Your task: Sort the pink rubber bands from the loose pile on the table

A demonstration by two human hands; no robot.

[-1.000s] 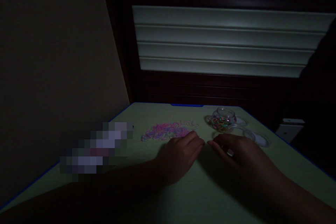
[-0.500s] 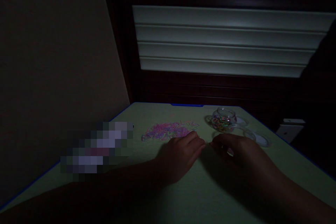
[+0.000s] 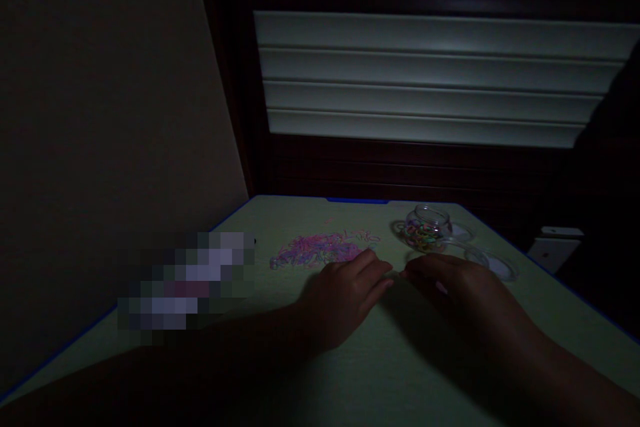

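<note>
My left hand (image 3: 345, 293) hovers over the table just in front of a loose pile of small pink and purple rubber bands (image 3: 315, 248). Its fingers point right, bent towards the thumb side, and the thumb is hidden. Opposite it, my right hand (image 3: 457, 283) is closed in a pinch, its fingertips close to those of the left. Between the fingertips a faint thin strand, seemingly a rubber band (image 3: 397, 271), can just be made out in the dim light. Something small and pale pink (image 3: 441, 287) shows under the right fingers.
Behind my right hand stands an open clear jar (image 3: 429, 227) holding multicoloured bands. Clear round lids or dishes (image 3: 493, 263) lie beside it. A blurred-out item (image 3: 190, 280) rests at the table's left side. White boxes (image 3: 555, 250) stand beyond the right edge of the blue-rimmed table (image 3: 360, 373).
The left hand's fingertips have spread slightly apart from one another. My right fingers have closed up a little, narrowing the gap beneath them. The pile and jar stay put.
</note>
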